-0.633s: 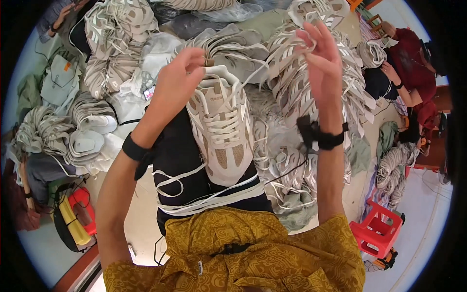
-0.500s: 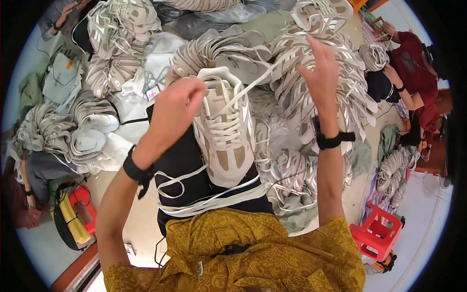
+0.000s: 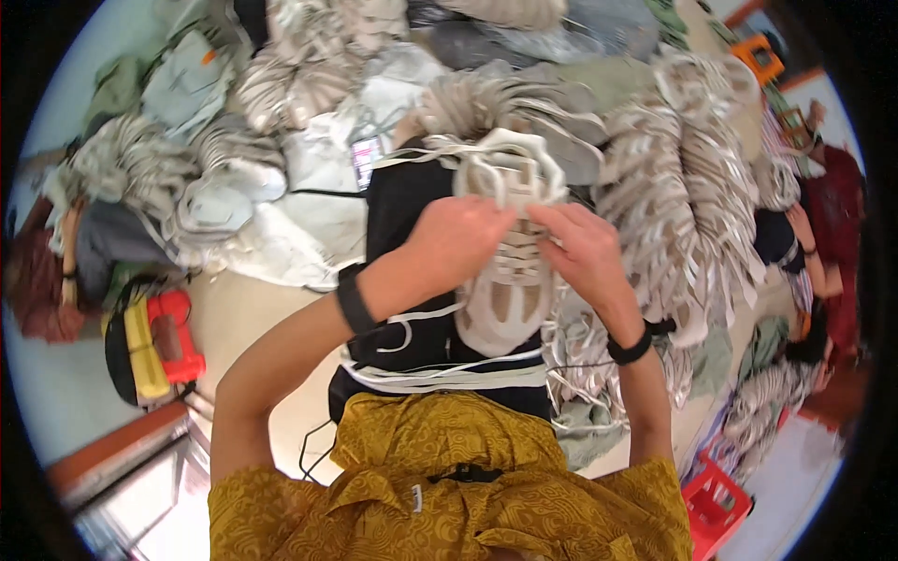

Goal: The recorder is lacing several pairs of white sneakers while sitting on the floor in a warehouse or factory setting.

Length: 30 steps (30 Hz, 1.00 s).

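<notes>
A beige and white shoe upper lies on the black cloth over my lap, toe toward me. Pale shoelace crosses its front in rows. My left hand is closed at the upper left eyelets, fingertips pinching the lace. At the upper right eyelets my right hand is also closed, thumb and finger on the lace; the exact grip is partly hidden. A loop of lace stands above my left fingers. Spare white laces are bundled across my lap.
Stacked shoe uppers spread at the right, with another stack beyond my lap. More uppers lie at the left. A phone-like thing rests on white cloth. Red stools and other people at work flank me.
My right hand has come down and left from its raised place, where a lace stretched toward it. Both hands now meet over the shoe front. The whole view has shifted.
</notes>
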{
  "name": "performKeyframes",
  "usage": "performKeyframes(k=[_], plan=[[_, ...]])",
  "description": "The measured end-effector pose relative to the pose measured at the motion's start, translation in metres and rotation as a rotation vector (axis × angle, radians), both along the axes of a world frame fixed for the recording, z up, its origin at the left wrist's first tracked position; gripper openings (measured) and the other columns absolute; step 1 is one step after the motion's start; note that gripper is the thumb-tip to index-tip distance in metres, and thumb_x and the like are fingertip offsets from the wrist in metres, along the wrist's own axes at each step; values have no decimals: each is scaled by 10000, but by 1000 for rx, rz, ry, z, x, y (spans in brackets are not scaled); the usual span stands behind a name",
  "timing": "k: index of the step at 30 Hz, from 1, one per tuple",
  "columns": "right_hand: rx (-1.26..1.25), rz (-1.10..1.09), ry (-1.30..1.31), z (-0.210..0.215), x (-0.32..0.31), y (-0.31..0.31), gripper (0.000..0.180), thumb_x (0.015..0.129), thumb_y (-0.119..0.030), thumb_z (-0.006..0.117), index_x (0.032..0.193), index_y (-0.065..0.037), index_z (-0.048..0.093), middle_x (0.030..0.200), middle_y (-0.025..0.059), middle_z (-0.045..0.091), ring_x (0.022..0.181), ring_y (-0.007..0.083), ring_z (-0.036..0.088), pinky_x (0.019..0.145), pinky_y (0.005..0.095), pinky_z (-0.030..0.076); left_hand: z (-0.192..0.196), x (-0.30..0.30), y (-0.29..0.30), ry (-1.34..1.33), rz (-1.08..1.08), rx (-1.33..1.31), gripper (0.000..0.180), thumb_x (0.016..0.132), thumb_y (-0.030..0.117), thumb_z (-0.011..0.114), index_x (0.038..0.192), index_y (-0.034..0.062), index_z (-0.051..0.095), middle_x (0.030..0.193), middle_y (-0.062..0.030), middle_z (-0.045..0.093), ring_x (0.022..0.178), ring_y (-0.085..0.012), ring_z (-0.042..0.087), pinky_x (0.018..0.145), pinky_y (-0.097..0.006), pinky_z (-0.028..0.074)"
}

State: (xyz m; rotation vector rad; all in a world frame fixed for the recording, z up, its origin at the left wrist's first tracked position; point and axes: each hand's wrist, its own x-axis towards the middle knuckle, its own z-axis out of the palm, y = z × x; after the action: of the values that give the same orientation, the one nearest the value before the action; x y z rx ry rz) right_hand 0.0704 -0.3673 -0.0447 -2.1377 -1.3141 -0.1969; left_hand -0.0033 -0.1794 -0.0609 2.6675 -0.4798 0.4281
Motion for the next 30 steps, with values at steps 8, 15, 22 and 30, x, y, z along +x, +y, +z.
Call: performKeyframes(k=[8,15,22,30], plan=[[-100,5,-159,9,-2,14,425,614,1,645,1033,-64,620,806,69,629,734,229,605,624,329,490,11,7,0,155,-26,-18,143,701,91,574,829,29,561,673,-125,607,650,-296,626,555,-380,498],[-161,-37,-117,9,-3,15,473,623,-1,675,1083,-93,613,834,71,632,733,222,612,622,321,489,4,7,7,355,-3,-211,138,736,158,553,773,28,580,611,-176,590,584,-366,597,551,-450,483],[-64,-64,299,11,-19,33,526,641,3,657,1150,-100,574,899,99,642,742,241,629,637,319,505,11,6,9,533,64,-649,130,752,103,539,733,-11,599,613,-146,607,541,-231,626,531,-327,500],[68,-29,413,-6,-14,28,534,651,-5,680,1166,-102,578,731,79,632,582,155,601,568,264,483,8,-2,4,683,75,-869,136,747,97,547,802,-19,591,612,-129,603,565,-211,629,551,-311,489]])
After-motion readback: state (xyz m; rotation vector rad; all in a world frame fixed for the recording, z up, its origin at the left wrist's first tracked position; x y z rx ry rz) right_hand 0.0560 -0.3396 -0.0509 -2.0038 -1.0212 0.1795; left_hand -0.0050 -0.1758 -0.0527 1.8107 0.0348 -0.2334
